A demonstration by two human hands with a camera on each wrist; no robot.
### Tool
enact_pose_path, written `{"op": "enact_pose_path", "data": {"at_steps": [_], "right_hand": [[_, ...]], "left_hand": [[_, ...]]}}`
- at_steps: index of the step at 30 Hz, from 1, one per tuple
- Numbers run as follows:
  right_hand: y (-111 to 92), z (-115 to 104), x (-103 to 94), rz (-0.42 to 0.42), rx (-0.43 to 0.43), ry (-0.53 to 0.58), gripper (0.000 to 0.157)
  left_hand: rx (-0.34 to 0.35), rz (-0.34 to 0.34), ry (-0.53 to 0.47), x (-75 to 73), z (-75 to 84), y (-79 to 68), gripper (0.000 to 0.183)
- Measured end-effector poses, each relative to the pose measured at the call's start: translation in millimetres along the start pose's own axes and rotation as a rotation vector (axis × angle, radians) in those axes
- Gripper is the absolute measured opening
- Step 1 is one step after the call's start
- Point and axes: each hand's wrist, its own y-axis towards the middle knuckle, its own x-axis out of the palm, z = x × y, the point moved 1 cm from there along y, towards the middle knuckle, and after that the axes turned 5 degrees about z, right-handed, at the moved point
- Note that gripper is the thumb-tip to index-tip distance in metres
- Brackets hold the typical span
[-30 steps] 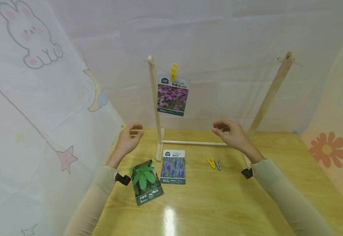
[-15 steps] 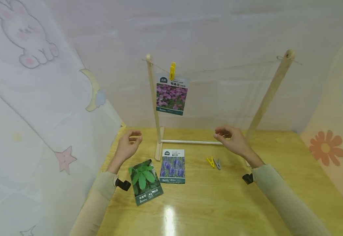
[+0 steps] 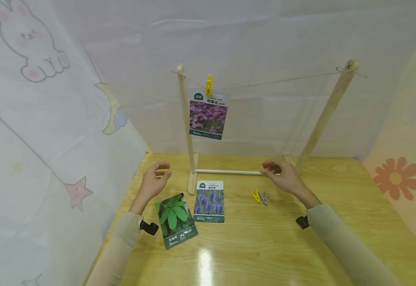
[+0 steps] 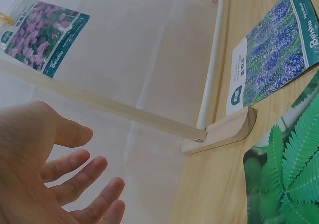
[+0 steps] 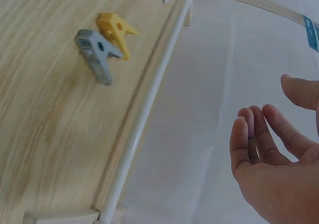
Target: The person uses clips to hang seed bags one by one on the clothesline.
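Observation:
My left hand (image 3: pixel 154 180) hovers above the table left of the wooden rack, its fingers loosely bent around nothing. My right hand (image 3: pixel 282 174) is raised near the rack's right post, fingers relaxed and holding nothing. A seed packet with pink flowers (image 3: pixel 208 118) hangs from the string under a yellow clothespin (image 3: pixel 209 85). Below it, a purple-flower seed packet (image 3: pixel 209 201) lies flat on the table. Beside that lies a green-leaf seed packet (image 3: pixel 177 220), tilted, close to my left wrist. A yellow clothespin (image 5: pixel 114 32) and a grey clothespin (image 5: pixel 95 55) lie side by side.
The rack has a left post (image 3: pixel 186 115), a right post (image 3: pixel 327 113) and a white crossbar (image 3: pixel 229 172) low between them. A thin string (image 3: pixel 275 82) spans the post tops. Printed cloth (image 3: pixel 68 139) surrounds the wooden table (image 3: pixel 250 246).
My right hand has lowered and shifted slightly right. My left hand has dropped a little. The view has shifted slightly; the packets and clothespins stay in place.

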Motion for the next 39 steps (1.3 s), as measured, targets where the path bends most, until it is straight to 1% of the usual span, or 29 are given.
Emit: {"op": "enact_pose_path", "data": {"at_steps": [4, 10, 16, 18, 21, 26, 31, 34, 39], "right_hand": [[-5.1, 4.9, 2.3, -0.013, -0.020, -0.026, 0.033], [-10.6, 9.2, 5.8, -0.005, -0.021, -0.007, 0.033], [-15.6, 9.5, 6.8, -0.014, -0.023, -0.021, 0.035], [-17.0, 10.2, 7.0, -0.021, -0.022, -0.020, 0.035], [-18.6, 13.0, 8.1, -0.033, -0.012, -0.016, 0.038], [-21.2, 21.4, 10.4, -0.044, 0.004, -0.012, 0.039], [-25.0, 28.7, 12.4, -0.057, 0.025, -0.030, 0.035], [-27.1, 29.4, 13.3, -0.070, 0.036, -0.028, 0.036], [-31.0, 31.0, 16.4, -0.098, 0.062, -0.025, 0.037]], "left_hand": [[0.000, -0.002, 0.005, -0.1, -2.4, -1.7, 0.032], [-0.016, -0.008, 0.016, 0.4, -5.5, -5.4, 0.033], [-0.059, -0.034, 0.003, 3.4, -9.7, -10.4, 0.034], [-0.063, -0.042, -0.002, 4.7, -11.0, -12.7, 0.034], [-0.073, -0.045, -0.004, 6.3, -13.8, -15.4, 0.035], [-0.114, -0.053, -0.006, 8.2, -18.6, -20.0, 0.036], [-0.117, -0.052, -0.013, 8.8, -23.5, -23.7, 0.037], [-0.120, -0.057, -0.013, 8.9, -26.4, -25.9, 0.039], [-0.150, -0.073, 0.008, 8.4, -30.3, -29.9, 0.041]]}}
